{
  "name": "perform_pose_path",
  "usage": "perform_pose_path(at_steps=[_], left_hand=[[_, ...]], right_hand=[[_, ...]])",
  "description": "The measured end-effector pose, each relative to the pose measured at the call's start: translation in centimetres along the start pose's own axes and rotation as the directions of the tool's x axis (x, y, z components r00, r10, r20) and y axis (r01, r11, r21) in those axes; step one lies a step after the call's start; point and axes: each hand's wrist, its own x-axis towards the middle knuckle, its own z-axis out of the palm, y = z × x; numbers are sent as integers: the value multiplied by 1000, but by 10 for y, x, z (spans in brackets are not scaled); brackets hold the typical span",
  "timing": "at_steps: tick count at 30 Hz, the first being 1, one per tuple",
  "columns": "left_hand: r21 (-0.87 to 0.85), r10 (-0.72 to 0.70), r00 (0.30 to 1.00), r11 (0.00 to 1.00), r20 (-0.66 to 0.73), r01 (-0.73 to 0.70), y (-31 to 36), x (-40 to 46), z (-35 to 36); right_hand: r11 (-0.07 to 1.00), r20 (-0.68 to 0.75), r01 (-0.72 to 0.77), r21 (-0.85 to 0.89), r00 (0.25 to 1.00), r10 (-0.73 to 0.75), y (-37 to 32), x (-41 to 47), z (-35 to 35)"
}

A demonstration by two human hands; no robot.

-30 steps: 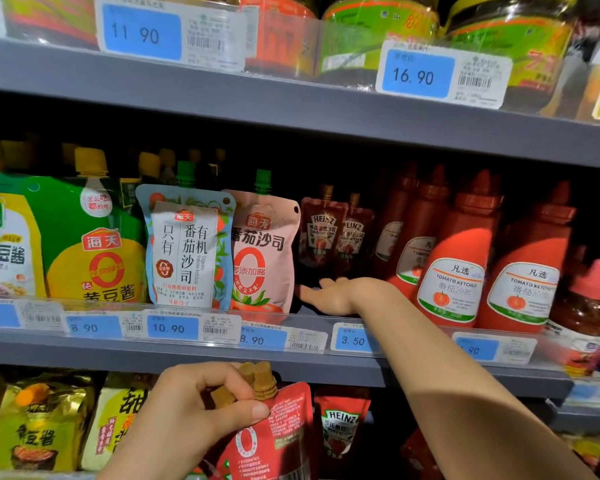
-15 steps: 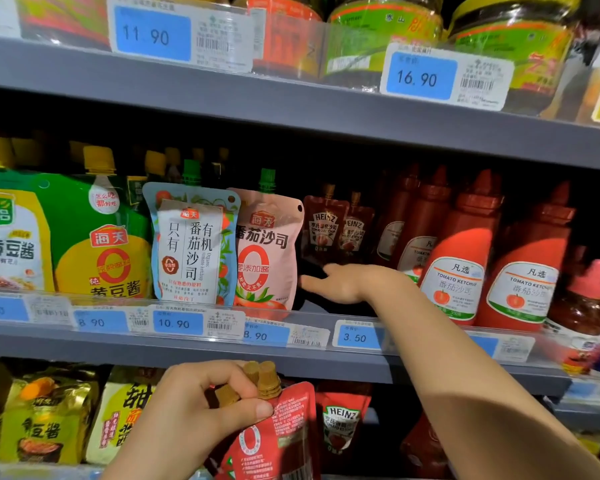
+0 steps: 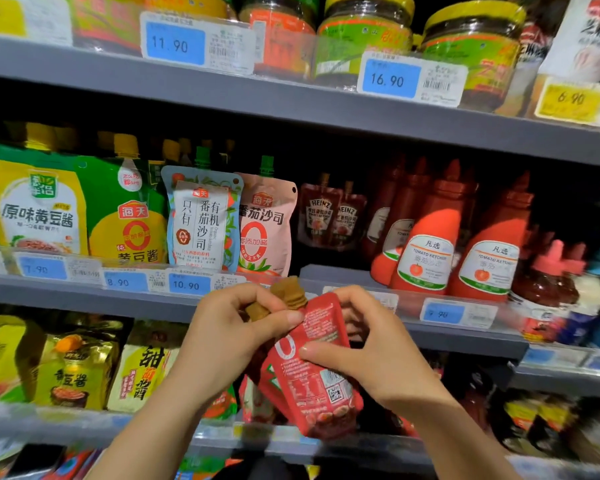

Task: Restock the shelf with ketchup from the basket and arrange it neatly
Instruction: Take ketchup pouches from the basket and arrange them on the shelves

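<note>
Now left hand [image 3: 229,327] grips pouch spouts; right thumb presses ketchup pouch [image 3: 312,368] front.

My left hand [image 3: 236,337] covers the necks of the red ketchup pouches [image 3: 312,368] I hold, so I cannot count them; perhaps three brown caps [image 3: 288,292] poke out above my fingers. My right hand [image 3: 371,355] hides the front pouch's right edge, and its small print is too fine to read. Both forearms run off the bottom edge. Behind my hands, one price tag [image 3: 378,299] on the shelf rail [image 3: 84,292] is mostly covered. The two dark Heinz pouches [image 3: 329,216] sit deep in shadow. At the far right, the small bottles [image 3: 548,278] are blurred, and the jars [image 3: 364,36] on top are cut off by the frame.
</note>
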Motion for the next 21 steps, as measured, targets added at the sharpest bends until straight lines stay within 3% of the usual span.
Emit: perform_pose_path(at_steps=[2, 7, 13, 18, 21], left_hand=[[17, -21, 999, 1000, 39, 21, 5, 0, 2], [-6, -132, 972, 991, 196, 136, 10, 3, -13], [-138, -119, 988, 982, 95, 131, 2, 7, -35], [-11, -28, 998, 1000, 59, 28, -8, 11, -45], [-41, -36, 998, 998, 45, 38, -14, 15, -49]], right_hand=[[991, -24, -29, 133, 999, 32, 4, 2, -2], [967, -129, -16, 255, 990, 50, 4, 8, -7], [894, -500, 189, 406, 865, 44, -9, 71, -38], [864, -567, 194, 465, 815, 122, 3, 165, -42], [946, -470, 54, 320, 876, 109, 24, 201, -39]])
